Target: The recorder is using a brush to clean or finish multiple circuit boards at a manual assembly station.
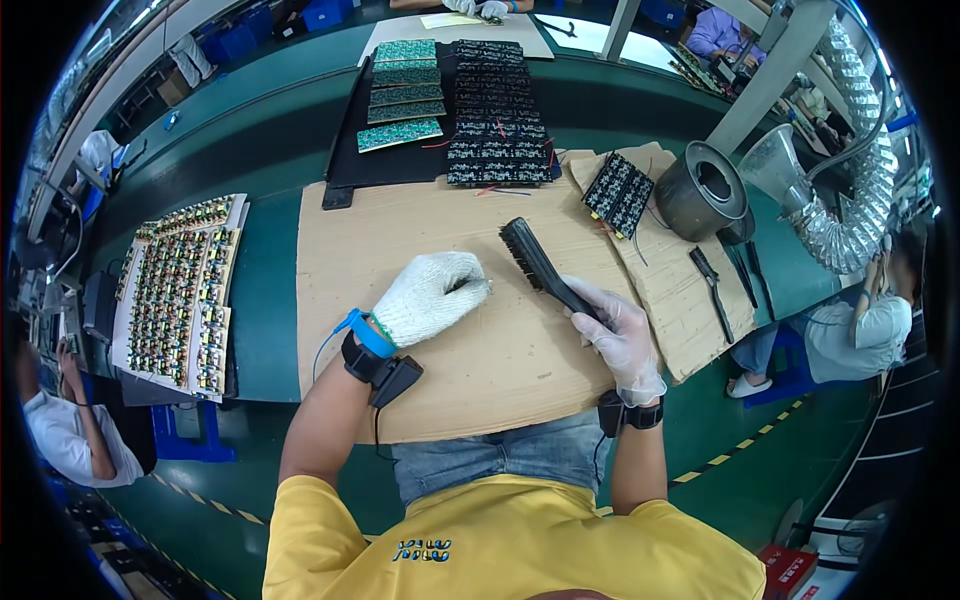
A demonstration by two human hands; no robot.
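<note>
My right hand (618, 338), in a thin translucent glove, is closed round the handle of a black brush (540, 265). The brush points up and to the left, its dark bristles along the far left edge. My left hand (430, 295) wears a white knitted glove, with a blue wrist strap (371, 334) at its cuff. Its fingers are curled in toward the thumb over the cardboard sheet (480, 385), and nothing shows between them. The brush and the left hand are apart.
At the far side lie black circuit boards (500, 110) and green circuit boards (400, 133). A board of components (180, 300) lies left. On the right are a small circuit board (618, 195), a metal pot (700, 190), another brush (712, 290) and a duct funnel (775, 165). Other people sit around.
</note>
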